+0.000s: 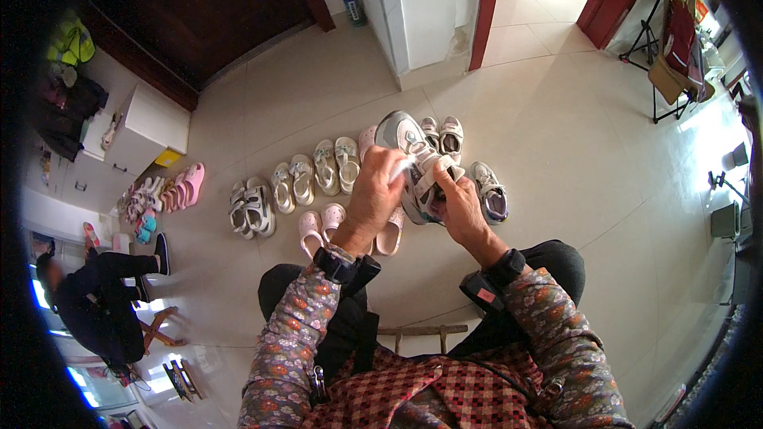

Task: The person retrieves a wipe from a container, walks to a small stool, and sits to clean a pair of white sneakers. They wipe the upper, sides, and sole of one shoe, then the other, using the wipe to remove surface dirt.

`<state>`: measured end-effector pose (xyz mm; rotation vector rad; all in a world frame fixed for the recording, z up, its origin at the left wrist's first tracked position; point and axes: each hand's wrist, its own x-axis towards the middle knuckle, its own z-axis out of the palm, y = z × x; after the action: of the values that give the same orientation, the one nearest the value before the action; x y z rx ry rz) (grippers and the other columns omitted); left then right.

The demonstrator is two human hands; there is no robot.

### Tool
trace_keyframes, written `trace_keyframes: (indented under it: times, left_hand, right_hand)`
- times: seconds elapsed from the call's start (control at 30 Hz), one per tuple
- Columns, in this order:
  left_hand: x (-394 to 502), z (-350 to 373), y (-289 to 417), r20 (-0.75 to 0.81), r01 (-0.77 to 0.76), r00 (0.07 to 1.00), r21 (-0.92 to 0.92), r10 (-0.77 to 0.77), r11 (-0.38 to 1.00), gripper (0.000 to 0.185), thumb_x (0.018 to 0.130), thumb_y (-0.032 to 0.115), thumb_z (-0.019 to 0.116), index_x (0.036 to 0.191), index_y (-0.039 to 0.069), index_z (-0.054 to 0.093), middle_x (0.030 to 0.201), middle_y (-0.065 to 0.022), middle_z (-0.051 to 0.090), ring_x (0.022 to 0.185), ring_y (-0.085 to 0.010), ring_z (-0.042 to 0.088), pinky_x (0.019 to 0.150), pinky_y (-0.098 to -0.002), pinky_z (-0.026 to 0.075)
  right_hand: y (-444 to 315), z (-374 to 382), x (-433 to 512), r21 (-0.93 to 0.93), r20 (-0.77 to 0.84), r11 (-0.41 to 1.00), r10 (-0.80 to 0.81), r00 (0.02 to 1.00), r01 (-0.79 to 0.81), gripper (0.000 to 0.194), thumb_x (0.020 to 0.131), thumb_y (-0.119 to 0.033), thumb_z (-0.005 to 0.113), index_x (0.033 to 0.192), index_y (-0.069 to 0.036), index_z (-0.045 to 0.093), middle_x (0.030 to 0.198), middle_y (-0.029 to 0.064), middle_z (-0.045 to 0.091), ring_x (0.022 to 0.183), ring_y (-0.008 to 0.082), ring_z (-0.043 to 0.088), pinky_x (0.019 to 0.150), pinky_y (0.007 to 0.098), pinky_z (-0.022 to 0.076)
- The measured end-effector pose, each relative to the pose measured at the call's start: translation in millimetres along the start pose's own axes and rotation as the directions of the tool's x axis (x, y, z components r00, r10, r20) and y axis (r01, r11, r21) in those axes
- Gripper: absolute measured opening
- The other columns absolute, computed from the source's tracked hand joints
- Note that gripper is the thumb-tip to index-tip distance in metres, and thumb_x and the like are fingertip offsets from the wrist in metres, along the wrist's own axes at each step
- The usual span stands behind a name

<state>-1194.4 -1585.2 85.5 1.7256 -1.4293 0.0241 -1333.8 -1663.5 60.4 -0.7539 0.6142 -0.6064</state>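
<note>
My right hand [462, 205] grips a white and grey sneaker [405, 131] at its opening, thumb on the strap. Against the side of this raised sneaker, my left hand [374, 190] holds a small white thing [401, 168], blurred, perhaps a brush or a wipe. A similar sneaker [490, 192] stands alone on the floor to the right. Behind the raised one is a pair of small white shoes [451, 134]. White sandals [326, 168] and grey-white sandals [259, 208] are lined up to the left. Pale pink clogs [310, 231] and a patterned slipper [390, 232] lie nearer me, partly hidden by my left arm.
A white cabinet [143, 122] stands at left, with pink slippers [192, 185] and more shoes beside it. Another person [101, 304] sits at far left. A spray can [351, 6] stands by the wall corner, and a folding chair [673, 71] at upper right.
</note>
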Motion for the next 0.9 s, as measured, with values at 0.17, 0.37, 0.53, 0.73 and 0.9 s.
trace_keyframes:
  times: [0.17, 0.37, 0.53, 0.73, 0.9]
  left_hand:
    - [15, -17, -14, -0.182, 0.015, 0.983, 0.07, -0.002, 0.997, 0.029, 0.077, -0.004, 0.065, 0.103, 0.005, 0.057, 0.095, -0.0134, 0.055, 0.086, -0.0332, 0.059, 0.073, -0.0405, 0.05]
    - [16, -25, -20, -0.121, 0.082, 0.99, 0.066, -0.074, 0.994, 0.024, 0.081, -0.001, 0.064, 0.104, 0.004, 0.058, 0.094, -0.0134, 0.056, 0.083, -0.0322, 0.059, 0.072, -0.0396, 0.049]
    - [0, -6, -8, 0.035, 0.075, 0.997, -0.001, -0.075, 0.997, 0.021, 0.081, 0.001, 0.065, 0.101, 0.003, 0.059, 0.093, -0.0133, 0.059, 0.086, -0.0321, 0.061, 0.074, -0.04, 0.049]
    - [14, -14, -19, -0.153, 0.069, 0.986, 0.063, -0.058, 0.996, 0.019, 0.083, 0.004, 0.065, 0.101, 0.003, 0.059, 0.092, -0.0142, 0.06, 0.084, -0.0321, 0.061, 0.073, -0.039, 0.049]
    - [14, -21, -24, -0.152, 0.148, 0.978, 0.023, -0.142, 0.989, 0.019, 0.082, 0.004, 0.066, 0.1, 0.003, 0.059, 0.091, -0.0145, 0.062, 0.085, -0.0324, 0.062, 0.073, -0.0386, 0.049]
  right_hand:
    - [3, 0, -4, -0.082, 0.055, 0.993, 0.089, 0.995, -0.084, 0.037, 0.099, -0.037, 0.054, 0.106, -0.001, 0.062, 0.09, -0.0002, 0.061, 0.076, 0.0061, 0.055, 0.066, 0.0233, 0.047]
    - [5, 5, -7, -0.091, 0.085, 0.995, 0.045, 0.995, -0.037, 0.039, 0.099, -0.037, 0.054, 0.107, 0.0, 0.061, 0.089, 0.001, 0.063, 0.076, 0.0066, 0.056, 0.066, 0.0244, 0.0481]
    - [-7, 2, -5, -0.007, 0.008, 0.999, 0.045, 0.999, -0.045, 0.035, 0.1, -0.035, 0.053, 0.106, -0.002, 0.061, 0.088, 0.0015, 0.063, 0.073, 0.0074, 0.058, 0.063, 0.0237, 0.0486]
    - [2, 9, -9, -0.072, 0.051, 0.995, 0.068, 0.996, -0.064, 0.037, 0.099, -0.037, 0.054, 0.106, -0.001, 0.061, 0.088, 0.0006, 0.062, 0.073, 0.0072, 0.057, 0.063, 0.024, 0.0486]
    - [7, 6, -10, -0.201, 0.092, 0.98, 0.022, 0.996, -0.003, 0.037, 0.099, -0.037, 0.054, 0.109, -0.001, 0.062, 0.09, -0.0003, 0.062, 0.075, 0.006, 0.055, 0.064, 0.0228, 0.0469]
